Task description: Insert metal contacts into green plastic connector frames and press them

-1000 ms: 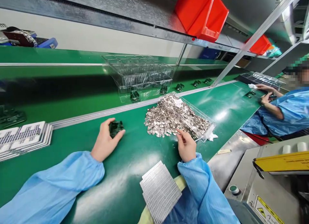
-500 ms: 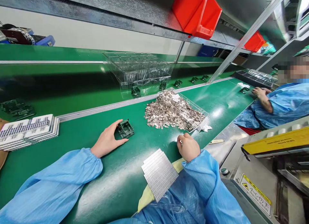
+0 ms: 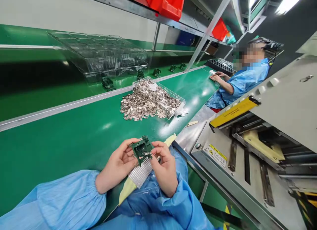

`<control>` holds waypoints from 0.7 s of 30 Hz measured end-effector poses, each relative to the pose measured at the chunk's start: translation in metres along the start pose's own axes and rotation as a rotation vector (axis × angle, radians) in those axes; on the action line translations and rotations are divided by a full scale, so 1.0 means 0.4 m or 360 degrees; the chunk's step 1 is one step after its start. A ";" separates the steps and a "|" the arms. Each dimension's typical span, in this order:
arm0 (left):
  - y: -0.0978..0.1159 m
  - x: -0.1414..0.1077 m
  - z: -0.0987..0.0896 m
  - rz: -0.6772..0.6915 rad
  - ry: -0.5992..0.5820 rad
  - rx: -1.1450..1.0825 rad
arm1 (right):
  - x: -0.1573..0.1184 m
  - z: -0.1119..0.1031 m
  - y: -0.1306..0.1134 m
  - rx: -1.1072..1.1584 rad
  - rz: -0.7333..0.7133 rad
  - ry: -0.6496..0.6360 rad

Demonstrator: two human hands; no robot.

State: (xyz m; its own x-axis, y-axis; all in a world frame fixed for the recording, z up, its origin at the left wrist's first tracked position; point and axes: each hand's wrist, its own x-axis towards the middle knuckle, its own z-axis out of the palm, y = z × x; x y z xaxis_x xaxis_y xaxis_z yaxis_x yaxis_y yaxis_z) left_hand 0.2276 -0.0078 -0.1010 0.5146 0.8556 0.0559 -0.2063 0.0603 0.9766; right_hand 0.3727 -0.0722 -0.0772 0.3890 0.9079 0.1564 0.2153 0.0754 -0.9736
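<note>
Both of our hands have come together: the dark green part (image 3: 142,148) that lay flat on the green belt (image 3: 56,150) beside our left hand is now off it, raised just past the belt's near edge and gripped between the two hands. Our left hand (image 3: 118,165) holds its left side, fingers curled round and thumb on top, with the wrist low and the forearm lying along the belt in a blue sleeve (image 3: 66,198). Our right hand (image 3: 165,170) closes on the part's right side, fingers clenched over the edge, the wrist turned in toward our lap. Below the part, a silver sheet of small squares (image 3: 140,173) lies on a pale yellow cloth (image 3: 126,190). Toward the belt's far edge, a heap of metal pieces (image 3: 146,101) spills from a clear tray (image 3: 177,103), and farther along the belt, a co-worker (image 3: 244,81) in blue has a hand on its surface.
</note>
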 end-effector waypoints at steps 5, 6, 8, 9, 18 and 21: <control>0.004 -0.011 0.016 -0.0014 -0.0014 0.0162 | -0.015 0.000 0.001 -0.0098 -0.0038 0.0037; 0.003 -0.013 0.017 -0.0011 -0.0024 0.0168 | -0.016 0.000 0.000 -0.0118 -0.0039 0.0034; 0.000 -0.016 0.017 0.0010 -0.0048 0.0170 | -0.018 0.001 -0.001 -0.0160 -0.0042 0.0028; -0.002 -0.018 0.017 0.0020 -0.0060 0.0178 | -0.018 0.002 -0.001 -0.0179 -0.0044 0.0029; -0.008 -0.025 0.017 0.0096 0.0091 0.0496 | -0.030 0.028 0.015 0.0207 0.0279 0.0049; -0.003 -0.026 0.022 0.0073 0.0133 0.0528 | -0.029 0.039 0.016 0.0459 0.0413 0.0083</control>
State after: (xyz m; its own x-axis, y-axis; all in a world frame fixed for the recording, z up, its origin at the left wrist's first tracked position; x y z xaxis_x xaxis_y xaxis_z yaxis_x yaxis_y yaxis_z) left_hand 0.2301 -0.0213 -0.1010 0.4380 0.8937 0.0978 0.0614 -0.1383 0.9885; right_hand 0.3556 -0.0760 -0.0880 0.4441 0.8903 -0.1001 -0.1538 -0.0343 -0.9875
